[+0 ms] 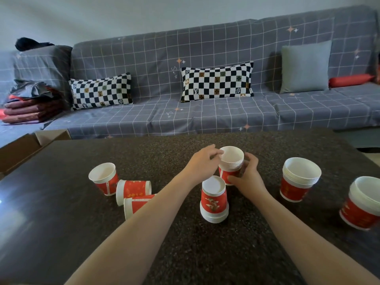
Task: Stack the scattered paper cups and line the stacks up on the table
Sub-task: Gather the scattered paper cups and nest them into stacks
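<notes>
On the table (205, 254), a stack of cups (231, 165) stands upright at the middle, with the left hand (202, 163) on its left and the right hand (246, 177) on its right. Just before it stands an upside-down cup (213, 199), perhaps more than one nested. Right of these stand two more stacks (299, 178) (363, 203). To the left stands an upright cup (103, 178); beside it lie two cups on their sides (133, 190) (135, 204). Behind the table is a sofa (205, 112) bearing cushions (217, 81).

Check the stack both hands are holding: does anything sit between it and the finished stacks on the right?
Nothing visible does. The held stack, gripped by the left hand and right hand, has bare table between it and the nearest finished stack. The upside-down cup stands nearer the camera, off that path.
</notes>
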The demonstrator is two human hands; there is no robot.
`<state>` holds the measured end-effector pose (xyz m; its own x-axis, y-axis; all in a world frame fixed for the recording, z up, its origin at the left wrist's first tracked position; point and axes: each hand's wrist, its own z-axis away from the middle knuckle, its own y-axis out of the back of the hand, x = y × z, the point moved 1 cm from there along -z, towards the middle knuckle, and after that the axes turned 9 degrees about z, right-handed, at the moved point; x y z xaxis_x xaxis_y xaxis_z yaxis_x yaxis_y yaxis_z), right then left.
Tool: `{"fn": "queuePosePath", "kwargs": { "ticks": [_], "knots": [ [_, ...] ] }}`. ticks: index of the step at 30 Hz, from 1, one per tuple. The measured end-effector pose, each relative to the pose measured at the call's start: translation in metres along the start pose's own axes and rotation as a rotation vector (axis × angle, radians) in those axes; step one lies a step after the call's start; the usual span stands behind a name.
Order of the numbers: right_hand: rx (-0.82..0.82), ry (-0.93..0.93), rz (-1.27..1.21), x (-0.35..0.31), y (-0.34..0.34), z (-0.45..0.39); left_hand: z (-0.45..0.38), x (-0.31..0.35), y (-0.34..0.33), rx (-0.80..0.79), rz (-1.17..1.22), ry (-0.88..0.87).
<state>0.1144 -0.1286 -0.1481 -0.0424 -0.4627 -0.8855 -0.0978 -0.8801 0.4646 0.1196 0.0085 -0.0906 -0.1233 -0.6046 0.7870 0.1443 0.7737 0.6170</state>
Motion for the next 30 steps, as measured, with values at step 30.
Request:
{"fn": "queuePosePath", "kwargs": {
  "ticks": [30],
  "knots": [
    [-0.282,0.534,0.912,-0.076,-0.140,0.089,0.101,-0.111,0.103,0.474,0.147,0.469]
  ]
}}
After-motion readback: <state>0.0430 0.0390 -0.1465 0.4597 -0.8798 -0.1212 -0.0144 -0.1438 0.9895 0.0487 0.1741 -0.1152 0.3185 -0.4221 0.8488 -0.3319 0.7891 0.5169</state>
